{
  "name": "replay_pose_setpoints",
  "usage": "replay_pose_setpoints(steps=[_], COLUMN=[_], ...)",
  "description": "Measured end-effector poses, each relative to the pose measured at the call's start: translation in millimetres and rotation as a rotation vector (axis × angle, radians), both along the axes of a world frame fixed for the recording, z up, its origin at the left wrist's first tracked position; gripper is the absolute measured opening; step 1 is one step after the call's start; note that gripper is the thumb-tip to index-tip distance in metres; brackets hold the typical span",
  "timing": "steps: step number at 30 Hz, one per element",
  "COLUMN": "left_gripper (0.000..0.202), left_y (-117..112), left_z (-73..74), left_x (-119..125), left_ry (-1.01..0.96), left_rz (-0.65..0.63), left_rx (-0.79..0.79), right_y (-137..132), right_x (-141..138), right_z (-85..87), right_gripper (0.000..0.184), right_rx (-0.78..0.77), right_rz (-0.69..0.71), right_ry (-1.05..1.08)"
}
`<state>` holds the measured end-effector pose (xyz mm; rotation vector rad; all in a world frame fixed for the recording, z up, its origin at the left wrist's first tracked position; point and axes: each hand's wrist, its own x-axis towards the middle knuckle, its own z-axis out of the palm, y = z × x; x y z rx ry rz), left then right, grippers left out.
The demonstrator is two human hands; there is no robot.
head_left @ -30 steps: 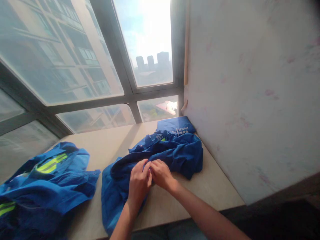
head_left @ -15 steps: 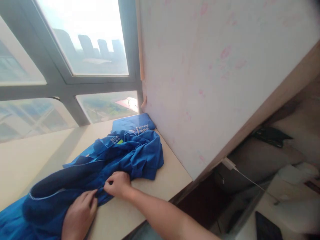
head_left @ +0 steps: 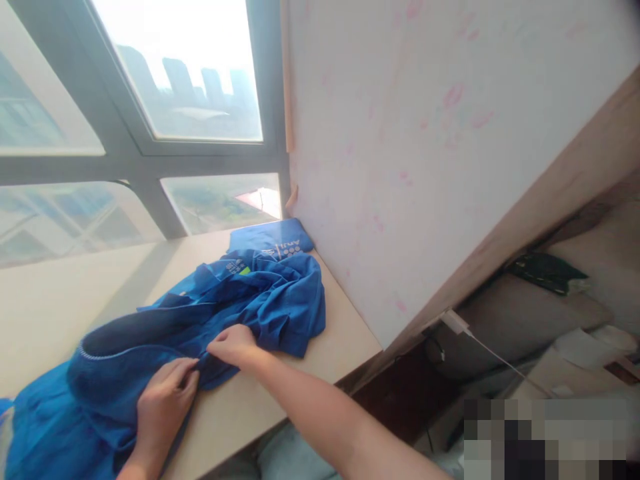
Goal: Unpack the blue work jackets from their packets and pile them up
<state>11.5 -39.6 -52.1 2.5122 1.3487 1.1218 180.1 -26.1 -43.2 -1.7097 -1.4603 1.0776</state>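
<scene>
A blue collared shirt [head_left: 105, 387] lies spread and rumpled on a pale wooden ledge [head_left: 50, 313], its collar at the left and wrinkled folds at the right. My left hand [head_left: 167, 397] pinches the shirt's front near the opening, thumb and fingers together. Just to the right, my right hand [head_left: 233, 343] is closed on the same front edge, fingertips pinched on the cloth. The small bit between the fingertips is hidden. A light green label mark [head_left: 245, 271] and white print show on the cloth farther back.
Behind the shirt lies a folded blue cloth item [head_left: 267, 233] with white lettering, against the wall corner. A grey-framed window [head_left: 145, 167] borders the ledge at the back. A white wall panel [head_left: 400, 167] rises at the right. A white charger with a cable [head_left: 455, 322] hangs beyond the ledge's edge.
The view has shifted slightly, so the shirt's collar sits farther right and higher. Both hands stay pinched on the shirt's front, the fingers moved a little.
</scene>
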Motion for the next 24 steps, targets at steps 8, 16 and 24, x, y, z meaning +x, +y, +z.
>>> replay_pose_setpoints(steps=[8,16,24], left_gripper=[0.018,0.028,0.022], left_y=[-10,-15,-55], left_z=[7.3,4.6,11.8], left_x=[-11,-12,-6], left_ry=[0.164,0.203,0.289], left_rz=[-0.059,-0.12,-0.253], left_rx=[-0.172,-0.113,0.047], right_y=[-32,-30,0], right_x=[15,6,19], right_z=[14.0,7.2,-1.3], right_gripper=[0.027,0.024,0.029], right_rx=[0.262,0.242,0.219], right_rz=[0.384,0.304,-0.091], right_ry=[-0.365,-0.407,-0.202])
